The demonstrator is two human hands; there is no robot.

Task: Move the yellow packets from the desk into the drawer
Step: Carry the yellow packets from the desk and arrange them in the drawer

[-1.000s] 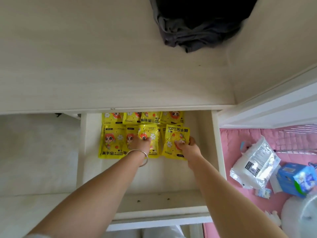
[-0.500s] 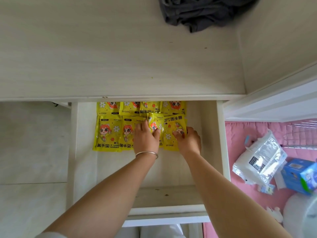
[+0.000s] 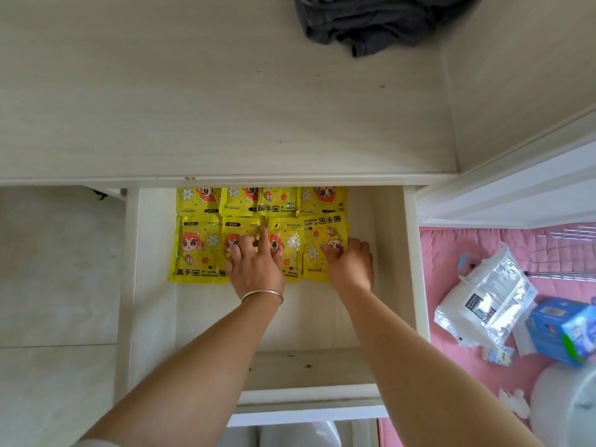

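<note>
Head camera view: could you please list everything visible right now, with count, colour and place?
yellow packets: eight visible, yellow, two rows of four at the back of the drawer
drawer: one, white, pulled open under the desk
desk: one, pale wood grain, upper half of view
cloth: one, dark grey, crumpled at the desk's far edge
foil bag: one, silver-white, on the pink bedding
pink bedding: one, pink, right of the drawer
blue box: one, blue, beside the foil bag
bracelet: one, silver, left wrist
left hand: fingers spread, pressing front-row packets
right hand: fingers touching the rightmost front packet
</note>
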